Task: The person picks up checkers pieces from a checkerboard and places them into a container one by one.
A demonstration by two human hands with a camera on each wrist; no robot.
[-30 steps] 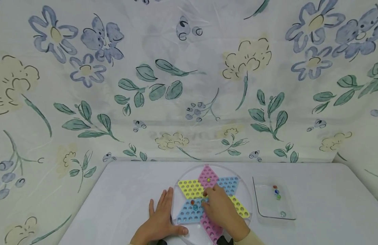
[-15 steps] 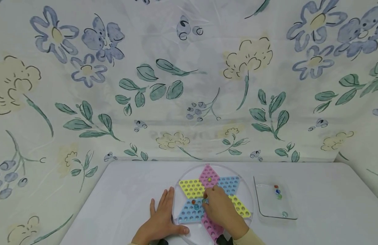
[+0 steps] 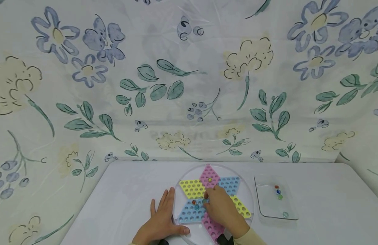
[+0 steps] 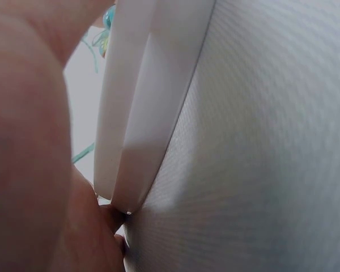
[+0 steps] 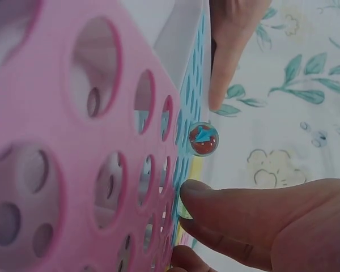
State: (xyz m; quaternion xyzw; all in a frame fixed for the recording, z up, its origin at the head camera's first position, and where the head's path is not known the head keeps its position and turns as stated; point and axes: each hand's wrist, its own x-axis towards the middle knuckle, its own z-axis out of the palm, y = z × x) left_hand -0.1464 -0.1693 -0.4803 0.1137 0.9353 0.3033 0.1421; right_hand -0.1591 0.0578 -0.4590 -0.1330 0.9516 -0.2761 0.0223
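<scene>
A round Chinese checkers board point(image 3: 184, 189) with a pink, blue and yellow star of holes lies on the table. My left hand point(image 3: 162, 219) rests at its left edge, fingers straight and thumb on the rim; the white rim point(image 4: 153, 107) runs beside that hand in the left wrist view. Over the middle of the star, my right hand point(image 3: 222, 207) pinches a greenish marble point(image 3: 205, 201) at the blue section's corner, partly hidden by the thumb and finger. A red marble point(image 3: 193, 202) and a bluish marble point(image 3: 197, 207) sit in the blue section. A yellowish marble point(image 3: 209, 180) sits in the pink point.
To the right of the board stands a clear tray point(image 3: 279, 216) with several marbles point(image 3: 278, 192) in it. The white table point(image 3: 124, 190) backs onto a flowered cloth point(image 3: 189, 102).
The view has shifted very slightly. Both hands and the marbles keep their places on the board.
</scene>
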